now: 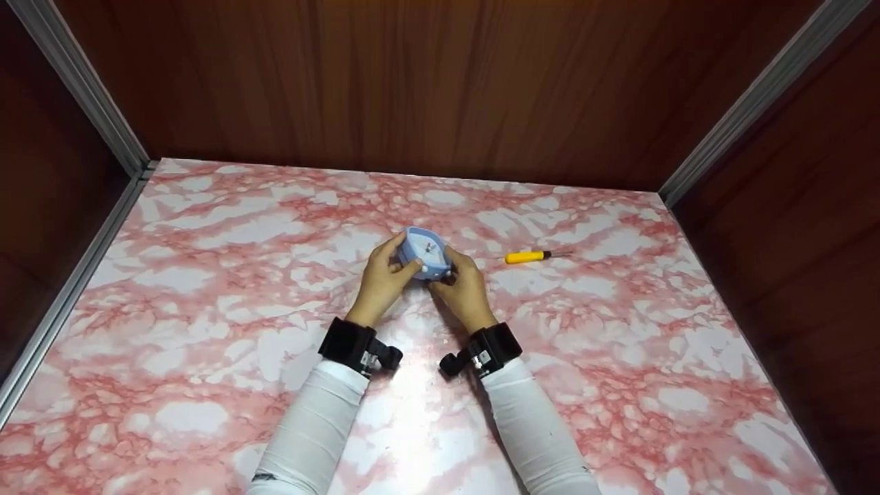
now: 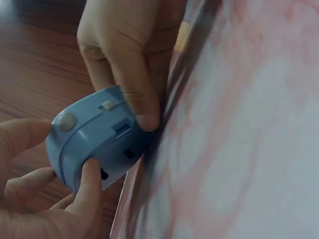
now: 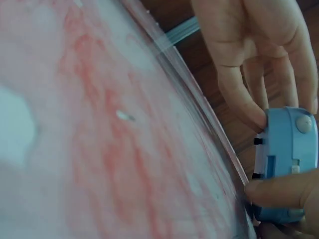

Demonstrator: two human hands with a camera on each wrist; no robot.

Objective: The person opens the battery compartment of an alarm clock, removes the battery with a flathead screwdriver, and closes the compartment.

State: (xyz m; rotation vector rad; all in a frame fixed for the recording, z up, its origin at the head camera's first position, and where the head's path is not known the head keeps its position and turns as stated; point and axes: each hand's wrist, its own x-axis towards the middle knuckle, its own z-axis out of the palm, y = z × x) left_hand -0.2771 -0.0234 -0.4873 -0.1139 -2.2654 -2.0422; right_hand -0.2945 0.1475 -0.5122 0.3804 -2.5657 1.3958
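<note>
As the left hand [image 1: 380,280] and right hand [image 1: 467,287] hold a blue alarm clock [image 1: 427,254] mid-frame, probably so it won't wobble, a yellow screwdriver [image 1: 528,257] lies right of centre.

The head view is fairly bright over the counter [image 1: 206,330], with white glare at bottom centre, while the wooden side panels [image 1: 784,275] sink into gloom. Fine detail on the blue clock [image 1: 427,256] is lost there. Both wrist views look dimmer, hazy and soft, the marbling smeared; a pale glow washes out the left one's top-left corner.
</note>
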